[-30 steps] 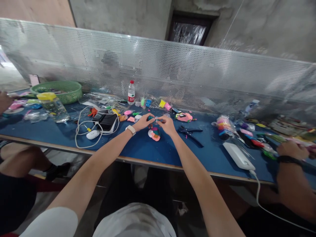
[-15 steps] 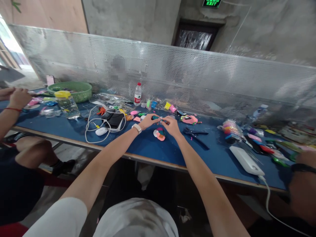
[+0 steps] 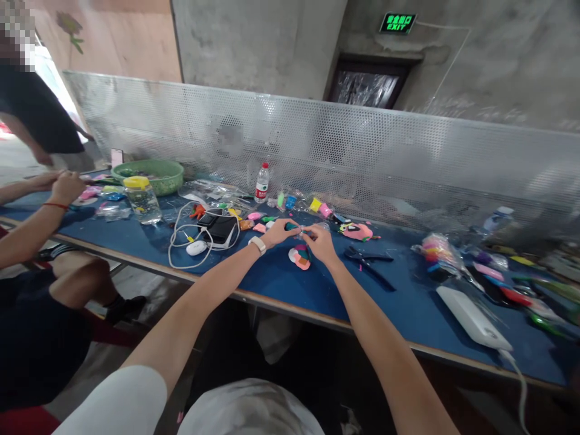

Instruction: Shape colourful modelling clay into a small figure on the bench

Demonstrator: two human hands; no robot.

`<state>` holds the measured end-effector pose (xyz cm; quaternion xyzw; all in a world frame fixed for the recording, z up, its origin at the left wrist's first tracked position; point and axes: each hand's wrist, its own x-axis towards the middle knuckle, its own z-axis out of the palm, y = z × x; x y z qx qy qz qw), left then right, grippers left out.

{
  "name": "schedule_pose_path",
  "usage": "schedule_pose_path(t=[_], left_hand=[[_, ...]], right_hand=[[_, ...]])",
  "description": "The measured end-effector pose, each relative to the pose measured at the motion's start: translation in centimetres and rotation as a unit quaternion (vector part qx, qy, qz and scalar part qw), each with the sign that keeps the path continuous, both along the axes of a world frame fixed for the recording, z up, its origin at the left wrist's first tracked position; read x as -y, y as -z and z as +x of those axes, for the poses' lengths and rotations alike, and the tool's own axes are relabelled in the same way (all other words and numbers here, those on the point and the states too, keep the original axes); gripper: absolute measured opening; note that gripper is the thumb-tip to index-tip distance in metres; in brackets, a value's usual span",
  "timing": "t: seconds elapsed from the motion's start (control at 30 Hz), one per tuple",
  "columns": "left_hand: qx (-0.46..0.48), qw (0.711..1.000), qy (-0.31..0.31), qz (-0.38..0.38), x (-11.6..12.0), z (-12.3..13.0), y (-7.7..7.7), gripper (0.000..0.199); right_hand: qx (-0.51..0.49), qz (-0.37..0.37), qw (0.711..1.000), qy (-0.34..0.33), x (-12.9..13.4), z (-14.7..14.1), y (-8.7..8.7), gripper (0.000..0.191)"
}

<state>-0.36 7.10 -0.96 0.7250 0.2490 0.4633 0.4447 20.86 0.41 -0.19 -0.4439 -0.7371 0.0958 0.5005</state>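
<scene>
Into far-left view came a standing person (image 3: 40, 115); near centre, beyond coloured clay (image 3: 299, 258), our left hand (image 3: 277, 233) held a small teal piece (image 3: 291, 226), fingers nearly closed, our right hand (image 3: 322, 243) pinching its clear-looking end. Light pressure seemed wise.

Perforated metal screen (image 3: 389, 145) before concrete wall (image 3: 254, 42).

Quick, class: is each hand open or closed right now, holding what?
Left hand: closed on a small teal piece.
Right hand: fingers pinched, contents unclear.
</scene>
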Motion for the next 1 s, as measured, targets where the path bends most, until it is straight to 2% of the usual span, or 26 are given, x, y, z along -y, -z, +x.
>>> schedule_pose_path(t=[0.2,0.37,0.67,0.73,0.83,0.93,1.0], left_hand=[[-0.002,1.000,0.029,-0.004,0.2,0.4,0.4,0.061],[0.031,0.999,0.028,-0.025,0.3,0.6,0.7,0.052],[0.041,0.998,0.014,-0.041,0.4,0.3,-0.1,0.045],[0.052,0.997,-0.022,-0.043,0.0,-0.2,-0.4,0.042],[0.087,0.982,-0.148,-0.077,-1.0,-1.8,-0.7,0.030],[0.011,0.973,-0.222,-0.070,-1.8,-3.5,-0.8,0.020],[-0.087,0.962,-0.257,-0.009,-1.9,-4.1,-0.9,0.025]], right_hand=[[0.006,0.022,0.999,0.023,-0.2,0.7,0.2,0.036],[0.009,0.017,1.000,0.006,-0.1,1.0,-0.2,0.032],[-0.013,0.009,1.000,-0.006,0.3,-0.1,-0.5,0.041],[-0.067,-0.002,0.998,0.012,-0.1,0.4,-0.7,0.047],[-0.210,0.006,0.973,0.092,-0.9,2.3,-1.0,0.060],[-0.261,0.024,0.957,0.124,-1.3,4.1,-1.1,0.065],[-0.248,0.016,0.961,0.119,-1.4,4.6,-1.0,0.063]])
